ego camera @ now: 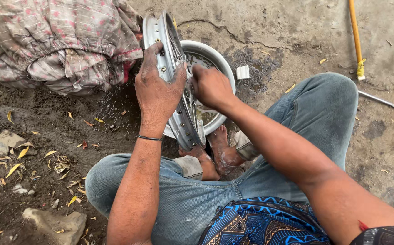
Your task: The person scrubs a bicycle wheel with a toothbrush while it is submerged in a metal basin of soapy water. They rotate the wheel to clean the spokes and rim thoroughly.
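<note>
wheel rim (178, 97) silver | jeans (315, 113) blue | cloth bundle (65, 41) pink-grey checked | pole (355, 36) yellow

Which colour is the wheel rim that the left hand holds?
The wheel rim is shiny silver metal, seen best in the head view.

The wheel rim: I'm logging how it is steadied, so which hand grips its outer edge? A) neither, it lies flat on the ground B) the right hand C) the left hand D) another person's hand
C: the left hand wraps over the upright wheel rim, while the right hand works at the spokes above the metal basin.
</note>
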